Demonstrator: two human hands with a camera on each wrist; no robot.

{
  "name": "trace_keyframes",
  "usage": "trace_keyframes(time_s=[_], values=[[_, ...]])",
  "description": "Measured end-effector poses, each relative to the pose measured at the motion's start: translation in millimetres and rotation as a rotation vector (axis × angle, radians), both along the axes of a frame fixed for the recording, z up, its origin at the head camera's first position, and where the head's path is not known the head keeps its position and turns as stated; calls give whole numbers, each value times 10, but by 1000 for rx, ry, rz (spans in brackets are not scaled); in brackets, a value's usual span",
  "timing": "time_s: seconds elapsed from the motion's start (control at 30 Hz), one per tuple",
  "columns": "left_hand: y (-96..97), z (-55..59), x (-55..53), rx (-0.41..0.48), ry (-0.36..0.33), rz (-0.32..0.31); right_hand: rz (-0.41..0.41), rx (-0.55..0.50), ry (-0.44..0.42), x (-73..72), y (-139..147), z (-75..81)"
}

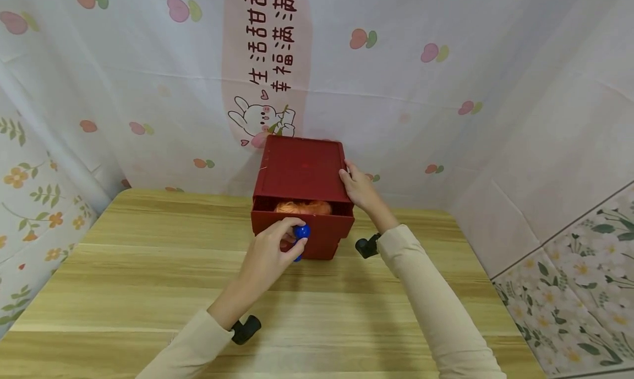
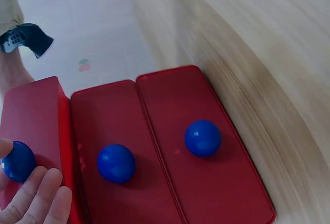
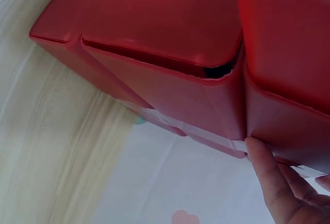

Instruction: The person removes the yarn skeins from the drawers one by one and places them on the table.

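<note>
A small dark red drawer cabinet (image 1: 304,167) stands against the patterned backdrop. Its top drawer (image 1: 267,220) is pulled partway out, and fuzzy orange material (image 1: 304,207) shows in the gap. My left hand (image 1: 269,247) pinches that drawer's round blue knob (image 2: 19,161) between thumb and fingers. Below it, the left wrist view shows two more drawer fronts, pushed in, with a middle blue knob (image 2: 116,163) and a bottom blue knob (image 2: 202,138). My right hand (image 1: 359,187) rests against the cabinet's right side near the top edge, its fingertips (image 3: 255,149) touching the red side.
The cabinet is on a wood-grain table (image 1: 163,258). A white backdrop cloth (image 1: 396,93) with fruit prints and writing hangs close behind it. A black wrist camera mount sits at the left wrist (image 1: 246,329) and another at the right wrist (image 1: 367,247).
</note>
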State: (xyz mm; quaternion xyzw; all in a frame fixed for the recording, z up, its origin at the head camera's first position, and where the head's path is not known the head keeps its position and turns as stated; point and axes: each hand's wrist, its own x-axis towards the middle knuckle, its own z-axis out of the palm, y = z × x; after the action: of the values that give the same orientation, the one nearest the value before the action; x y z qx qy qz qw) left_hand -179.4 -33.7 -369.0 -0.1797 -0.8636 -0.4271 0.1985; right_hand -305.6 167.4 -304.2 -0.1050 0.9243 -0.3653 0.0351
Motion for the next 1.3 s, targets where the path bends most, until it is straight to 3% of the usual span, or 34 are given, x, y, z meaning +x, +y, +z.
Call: trace_keyframes(time_s=[0.3,0.53,1.3], values=[[18,-42,201,50,12,12,-13,7,8,-2,-19,-12],[45,-55,324,26,20,43,-32,23,13,8,-37,-27],[80,-11,508,13,8,66,-40,3,26,-5,-7,-32]])
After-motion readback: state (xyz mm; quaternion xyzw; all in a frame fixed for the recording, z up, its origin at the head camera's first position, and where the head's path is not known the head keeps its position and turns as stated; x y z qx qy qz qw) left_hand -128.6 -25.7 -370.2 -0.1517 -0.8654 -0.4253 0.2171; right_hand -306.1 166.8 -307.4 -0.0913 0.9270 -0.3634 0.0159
